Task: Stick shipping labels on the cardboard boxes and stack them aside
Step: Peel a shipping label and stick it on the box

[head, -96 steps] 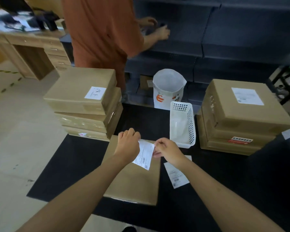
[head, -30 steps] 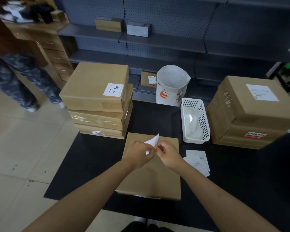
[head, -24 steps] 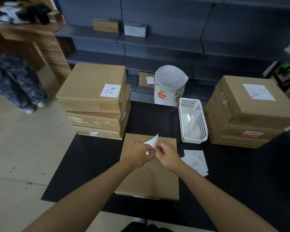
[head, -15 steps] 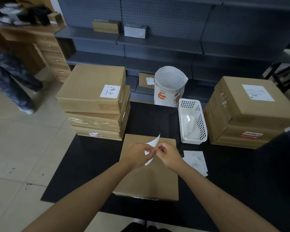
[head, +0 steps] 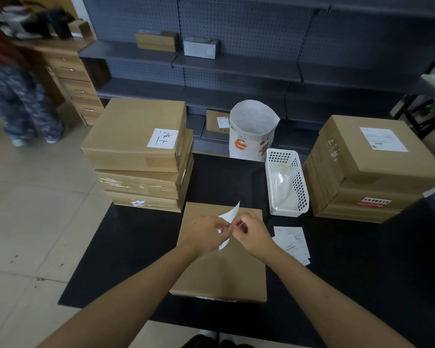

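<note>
A flat cardboard box (head: 226, 270) lies on the black table (head: 141, 247) right in front of me. Above its far half, my left hand (head: 207, 234) and my right hand (head: 251, 232) pinch a white shipping label (head: 231, 213) between them. The label curls upward, one corner pointing away from me. A few more labels (head: 293, 242) lie on the table to the right of the box. On the left stands a stack of three cardboard boxes (head: 141, 156), the top one with a white handwritten sticker. On the right is another stack of boxes (head: 367, 172) with a printed label on top.
A white perforated plastic basket (head: 286, 182) stands between the flat box and the right stack. Behind it is a white paper bag (head: 253, 131). Dark shelving (head: 236, 64) runs along the back. A person's legs (head: 23, 106) are at far left by wooden drawers (head: 73, 81).
Both hands stay together over the flat box, working at the label's edge; its free corner has curled up a little more. The person at far left has moved about.
</note>
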